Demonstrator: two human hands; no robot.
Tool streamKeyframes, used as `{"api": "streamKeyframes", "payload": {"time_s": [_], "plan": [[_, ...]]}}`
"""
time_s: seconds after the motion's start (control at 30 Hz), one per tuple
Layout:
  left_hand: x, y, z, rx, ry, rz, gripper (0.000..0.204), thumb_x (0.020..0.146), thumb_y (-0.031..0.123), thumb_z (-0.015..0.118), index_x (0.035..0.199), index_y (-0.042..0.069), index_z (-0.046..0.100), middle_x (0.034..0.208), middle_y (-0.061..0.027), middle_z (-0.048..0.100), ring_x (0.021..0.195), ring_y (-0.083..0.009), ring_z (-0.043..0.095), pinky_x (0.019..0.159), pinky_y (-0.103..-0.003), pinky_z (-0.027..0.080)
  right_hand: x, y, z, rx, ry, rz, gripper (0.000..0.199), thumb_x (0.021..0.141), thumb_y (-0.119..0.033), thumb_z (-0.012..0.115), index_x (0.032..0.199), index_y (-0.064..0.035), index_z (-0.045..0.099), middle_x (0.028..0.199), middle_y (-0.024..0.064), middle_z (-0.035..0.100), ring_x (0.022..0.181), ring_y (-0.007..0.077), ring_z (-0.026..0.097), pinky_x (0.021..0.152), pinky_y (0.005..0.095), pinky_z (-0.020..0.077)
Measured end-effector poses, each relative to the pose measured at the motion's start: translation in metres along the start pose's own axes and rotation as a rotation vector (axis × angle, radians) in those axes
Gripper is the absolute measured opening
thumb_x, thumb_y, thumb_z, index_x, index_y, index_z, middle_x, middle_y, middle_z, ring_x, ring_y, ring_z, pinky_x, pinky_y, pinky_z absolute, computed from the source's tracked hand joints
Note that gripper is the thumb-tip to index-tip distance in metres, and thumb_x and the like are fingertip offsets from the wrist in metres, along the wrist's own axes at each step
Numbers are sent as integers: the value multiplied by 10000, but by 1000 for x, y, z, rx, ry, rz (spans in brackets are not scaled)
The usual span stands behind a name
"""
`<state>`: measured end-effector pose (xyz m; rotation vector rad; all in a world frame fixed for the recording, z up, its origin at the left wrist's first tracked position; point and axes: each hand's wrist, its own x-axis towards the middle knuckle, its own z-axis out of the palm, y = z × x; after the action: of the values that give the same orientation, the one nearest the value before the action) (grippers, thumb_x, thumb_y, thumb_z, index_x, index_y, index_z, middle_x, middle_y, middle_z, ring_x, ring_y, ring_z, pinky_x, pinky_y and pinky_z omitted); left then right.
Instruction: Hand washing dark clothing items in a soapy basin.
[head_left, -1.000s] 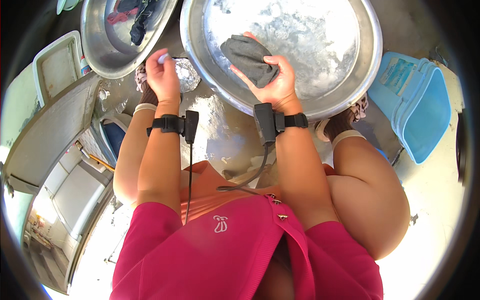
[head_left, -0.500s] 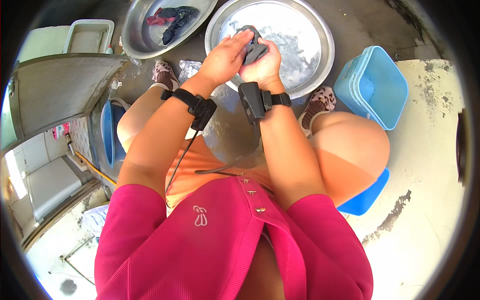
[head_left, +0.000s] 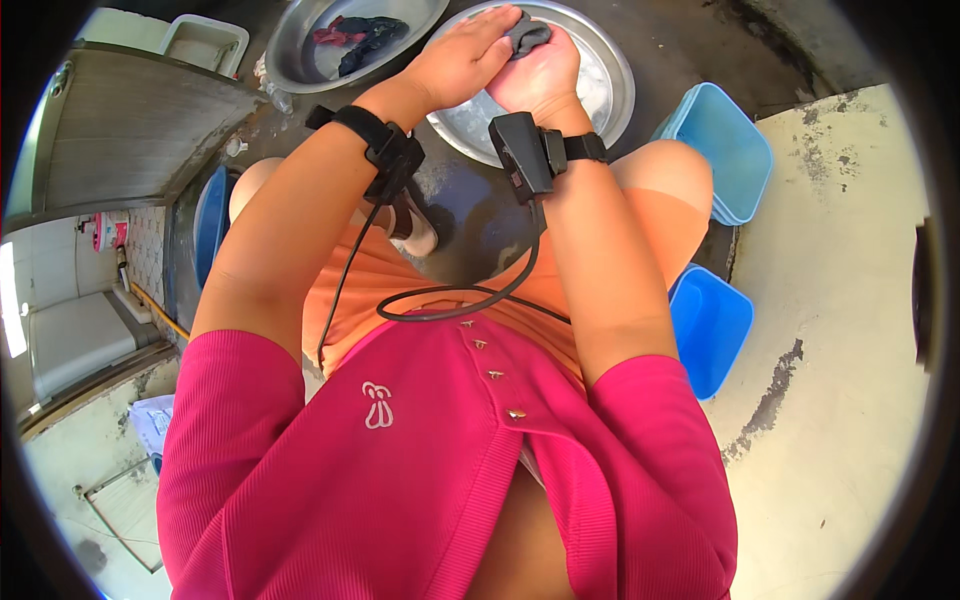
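Observation:
A crumpled dark grey cloth is held between my two hands, above the far part of a round metal basin. My left hand lies with nearly straight fingers against the cloth. From the other side, my right hand cups it, palm turned up. Whitish, sudsy water shows in the basin, partly hidden by my hands and wrists. The cloth's exact kind cannot be made out.
A second metal basin, far left, holds red cloth and dark cloth. Stacked light blue bins and a blue tub stand right. A grey panel rises at left. A cable loops from my wrist devices.
The view has shifted, and my hands appear higher in it, still together on the cloth. My legs have shifted; one foot now shows between my forearms. More of the blue tub is visible.

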<state>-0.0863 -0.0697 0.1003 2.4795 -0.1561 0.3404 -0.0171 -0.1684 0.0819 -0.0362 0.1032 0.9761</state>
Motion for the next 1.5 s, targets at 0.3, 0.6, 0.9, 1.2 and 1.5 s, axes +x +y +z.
{"api": "streamKeyframes", "payload": {"time_s": [0.3, 0.6, 0.9, 1.2, 1.5], "plan": [[28, -17, 6, -158, 5, 64, 484, 940, 305, 353, 1323, 10, 333, 1401, -110, 297, 1327, -264, 193, 1077, -357, 146, 13, -27, 26, -268, 166, -24, 227, 820, -247, 391, 870, -56, 503, 960, 84, 550, 925, 235, 508, 884, 365, 389], [43, -52, 47, -261, 194, -96, 483, 877, 219, 475, 1316, 63, 346, 1355, -172, 344, 1299, -340, 233, 1056, -366, 208, 25, -43, 13, -379, 306, 73, 347, 844, -271, 400, 1114, -73, 493, 1179, 82, 494, 1109, 225, 438, 988, 378, 298], [53, -94, 53, -652, 286, -466, 313, 892, 126, 401, 1187, 37, 454, 1059, -167, 553, 957, -278, 557, 826, -357, 432, 49, -27, -9, -262, 335, 107, 333, 794, -232, 470, 1094, -93, 513, 1103, 49, 544, 1064, 189, 480, 968, 340, 320], [49, -59, 54, -208, 270, 51, 518, 905, 334, 349, 1323, 29, 321, 1353, -178, 338, 1287, -369, 244, 1054, -477, 138, 57, -41, -5, -523, 454, -92, 311, 835, -306, 421, 1021, -98, 558, 1059, 47, 572, 1039, 208, 509, 925, 348, 373], [57, -116, 30, -515, 277, -79, 583, 831, 153, 491, 1366, 98, 264, 1379, -179, 295, 1312, -301, 226, 1054, -450, 174, 61, -45, 26, -264, 532, -133, 361, 756, -235, 502, 1061, -44, 534, 1155, 106, 522, 1096, 275, 473, 971, 472, 361]]}}
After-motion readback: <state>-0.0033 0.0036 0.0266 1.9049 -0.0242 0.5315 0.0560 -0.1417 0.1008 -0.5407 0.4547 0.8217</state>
